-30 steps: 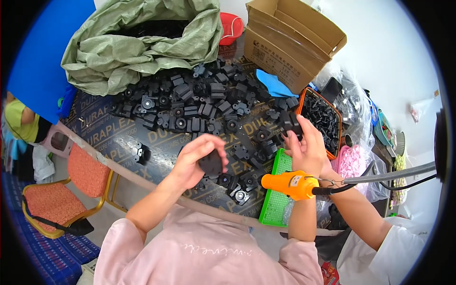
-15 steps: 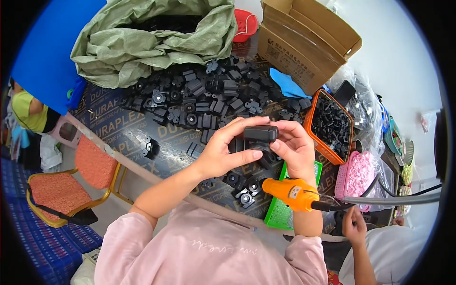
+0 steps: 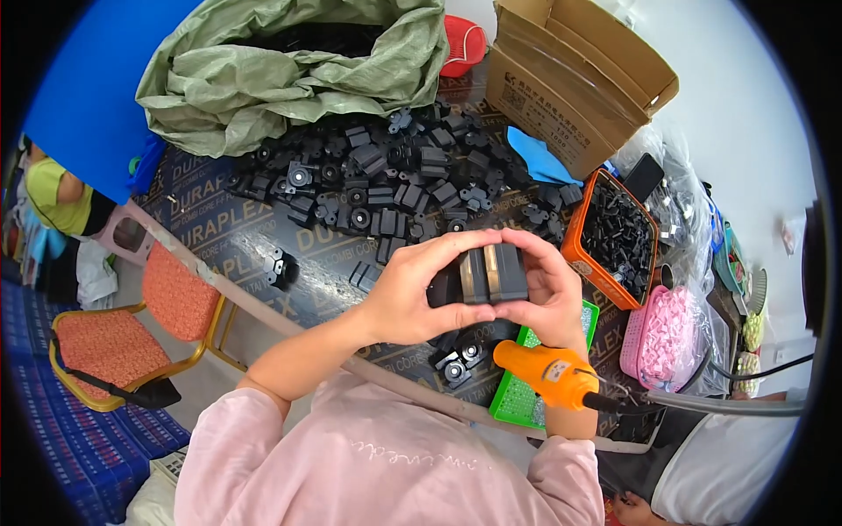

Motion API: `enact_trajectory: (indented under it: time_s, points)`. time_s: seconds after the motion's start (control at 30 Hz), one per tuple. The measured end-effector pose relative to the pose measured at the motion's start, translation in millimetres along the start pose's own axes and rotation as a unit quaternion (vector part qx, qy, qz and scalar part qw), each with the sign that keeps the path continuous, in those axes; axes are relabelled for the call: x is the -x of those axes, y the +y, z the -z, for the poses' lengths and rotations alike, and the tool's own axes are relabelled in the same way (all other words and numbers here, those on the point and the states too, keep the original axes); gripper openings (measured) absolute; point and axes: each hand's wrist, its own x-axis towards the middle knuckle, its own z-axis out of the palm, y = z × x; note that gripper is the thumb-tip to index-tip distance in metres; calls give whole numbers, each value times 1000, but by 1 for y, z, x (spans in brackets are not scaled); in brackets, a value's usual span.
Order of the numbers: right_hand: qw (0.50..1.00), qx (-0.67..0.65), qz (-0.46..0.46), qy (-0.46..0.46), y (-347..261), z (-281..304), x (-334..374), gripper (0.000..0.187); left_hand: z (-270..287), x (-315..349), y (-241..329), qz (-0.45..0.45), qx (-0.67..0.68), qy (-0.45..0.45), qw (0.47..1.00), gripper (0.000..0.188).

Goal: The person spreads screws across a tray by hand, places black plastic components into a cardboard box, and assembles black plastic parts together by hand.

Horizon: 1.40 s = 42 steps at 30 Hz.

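Note:
Both hands are raised over the near part of the table around a black ribbed plastic housing (image 3: 493,273). My left hand (image 3: 410,285) grips its left side, fingers curled behind and thumb along the near edge. From the other side my right hand (image 3: 553,285) closes on it, thumb also at the near edge. Two raised, shiny ribs face up. Below the hands, several black parts with round silvery centres (image 3: 456,372) lie on the table. An orange power screwdriver (image 3: 545,373) hangs across my right forearm, with a green basket (image 3: 511,399) of small metal pieces underneath.
A heap of black housings (image 3: 373,180) covers the table's middle, before a green woven sack (image 3: 263,101). Rightward stand a cardboard box (image 3: 561,96), an orange basket (image 3: 574,250) of small black parts and a pink basket (image 3: 631,342). A co-worker's hand (image 3: 633,508) shows lower right.
The housing has been turned between my hands, so its ribbed face now shows, and the hands sit slightly lower. The co-worker's hand has moved down, away from the pink basket.

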Motion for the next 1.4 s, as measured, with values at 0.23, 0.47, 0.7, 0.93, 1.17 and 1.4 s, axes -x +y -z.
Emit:
enact_trajectory:
  time_s: [0.23, 0.47, 0.7, 0.93, 1.17, 1.4]
  points:
    - [974, 125, 181, -61, -4, -1, -6, 59, 3, -1, 3, -118, -31, -11, 992, 57]
    - [866, 430, 243, 81, 19, 13, -10, 55, -10, 6, -40, 177, 208, 29, 962, 75]
    - [764, 515, 373, 110, 48, 19, 0, 50, -15, 23, -56, 320, 421, -29, 848, 60]
    - [738, 547, 396, -5, 59, 21, 10, 33, -25, 13, -45, 379, 398, -28, 835, 32]
    - [892, 424, 24, 154, 50, 71, 38, 42, 0, 20, -52, 324, 405, 113, 848, 33]
    - [933, 143, -44, 326, 26, 127, 99, 26, 17, 62, -50, 370, 403, 178, 818, 38]
